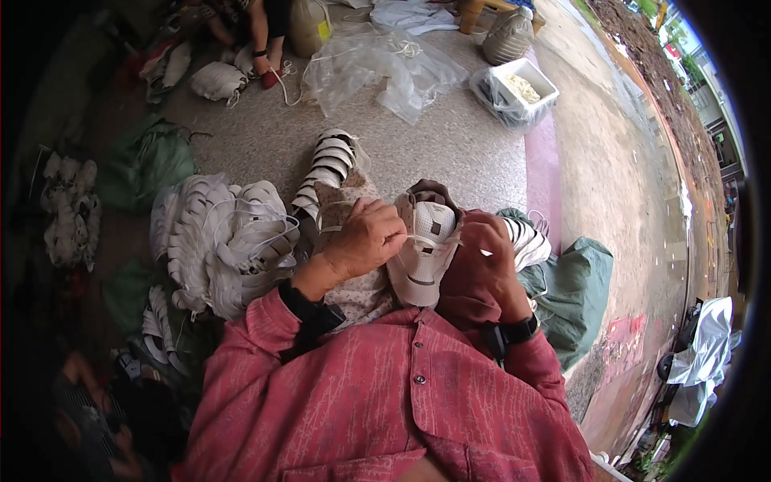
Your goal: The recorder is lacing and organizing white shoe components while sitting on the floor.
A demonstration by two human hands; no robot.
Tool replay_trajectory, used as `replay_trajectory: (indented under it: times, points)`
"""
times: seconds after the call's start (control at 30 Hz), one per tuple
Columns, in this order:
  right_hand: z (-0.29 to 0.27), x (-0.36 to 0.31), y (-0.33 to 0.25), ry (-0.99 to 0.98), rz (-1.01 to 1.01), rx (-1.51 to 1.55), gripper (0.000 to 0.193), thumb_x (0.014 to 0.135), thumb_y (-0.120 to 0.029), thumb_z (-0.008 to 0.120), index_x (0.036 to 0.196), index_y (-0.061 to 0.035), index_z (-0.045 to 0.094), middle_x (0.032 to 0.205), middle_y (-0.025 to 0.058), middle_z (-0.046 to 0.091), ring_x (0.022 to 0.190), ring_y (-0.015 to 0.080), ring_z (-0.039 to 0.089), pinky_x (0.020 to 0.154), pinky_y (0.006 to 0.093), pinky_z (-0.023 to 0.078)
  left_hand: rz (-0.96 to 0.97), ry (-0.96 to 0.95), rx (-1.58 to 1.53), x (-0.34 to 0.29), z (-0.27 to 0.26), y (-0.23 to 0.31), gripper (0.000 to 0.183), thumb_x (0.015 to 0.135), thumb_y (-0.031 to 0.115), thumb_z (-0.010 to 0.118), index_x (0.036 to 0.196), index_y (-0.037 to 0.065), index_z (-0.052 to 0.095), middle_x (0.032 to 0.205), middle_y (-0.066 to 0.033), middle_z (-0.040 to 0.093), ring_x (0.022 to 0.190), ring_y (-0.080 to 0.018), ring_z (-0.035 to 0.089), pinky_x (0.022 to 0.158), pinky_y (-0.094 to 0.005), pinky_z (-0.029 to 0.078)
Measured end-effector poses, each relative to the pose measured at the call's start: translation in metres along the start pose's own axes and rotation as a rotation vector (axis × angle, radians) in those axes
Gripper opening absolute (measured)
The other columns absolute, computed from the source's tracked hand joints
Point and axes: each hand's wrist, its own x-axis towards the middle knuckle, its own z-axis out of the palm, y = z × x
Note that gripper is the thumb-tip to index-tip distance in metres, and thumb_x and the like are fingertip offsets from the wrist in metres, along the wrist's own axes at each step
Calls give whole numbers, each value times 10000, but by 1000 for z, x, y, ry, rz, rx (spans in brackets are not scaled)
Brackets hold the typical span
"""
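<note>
A white and beige shoe upper [434, 217] rests in my lap, toe end toward my body, with a mesh tongue showing. A white shoelace [419, 238] crosses it between my two hands. My left hand [365, 238] is closed at the upper's left side, thumb and forefinger pinching the lace. On the other side my right hand [490, 261] has its fingers curled in at the lace's other end; its fingertips are partly hidden. A patterned cloth [365, 301] covers my left thigh. Beside it, a stack of white uppers with dark gaps [325, 169] stands beyond my left hand.
Bundled white uppers [225, 241] lie at my left, near a green sack [148, 161]. Another green sack [578, 297] is at my right. Farther off are a white box [530, 92] with laces, clear plastic sheeting [385, 72], and another person's hand [261, 64].
</note>
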Motion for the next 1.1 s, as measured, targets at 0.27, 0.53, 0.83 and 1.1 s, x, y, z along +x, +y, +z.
replay_trajectory:
  times: [0.27, 0.53, 0.83, 1.1]
  points:
    - [31, 2, -23, -289, -126, -204, 127, 775, -162, 695, 890, -121, 661, 928, 49, 588, 899, 251, 539, 818, 376, 375, -153, -18, -360, -20, 10, -5, 111, 877, 134, 611, 838, 29, 612, 831, -83, 555, 824, -244, 566, 772, -345, 439]
    - [32, 4, -27, -214, -43, 2, 183, 763, -104, 708, 940, -105, 659, 956, 59, 594, 932, 262, 547, 804, 383, 390, -243, -135, -301, -15, 7, -6, 139, 889, 147, 598, 860, 11, 596, 841, -108, 545, 804, -271, 571, 719, -352, 453]
    - [33, 9, -26, -275, -59, -48, 234, 789, -101, 698, 1021, -105, 671, 959, 72, 568, 920, 271, 544, 783, 381, 386, -105, -8, -124, -15, 16, -5, 98, 827, 117, 591, 805, 25, 565, 811, -116, 523, 786, -330, 548, 714, -420, 436]
    - [31, 13, -28, -312, -49, -7, 198, 787, -89, 692, 984, -108, 684, 947, 56, 571, 904, 244, 543, 780, 363, 369, -96, -20, -22, -3, 22, 1, 92, 816, 112, 587, 784, 32, 554, 811, -108, 519, 793, -329, 549, 735, -419, 422]
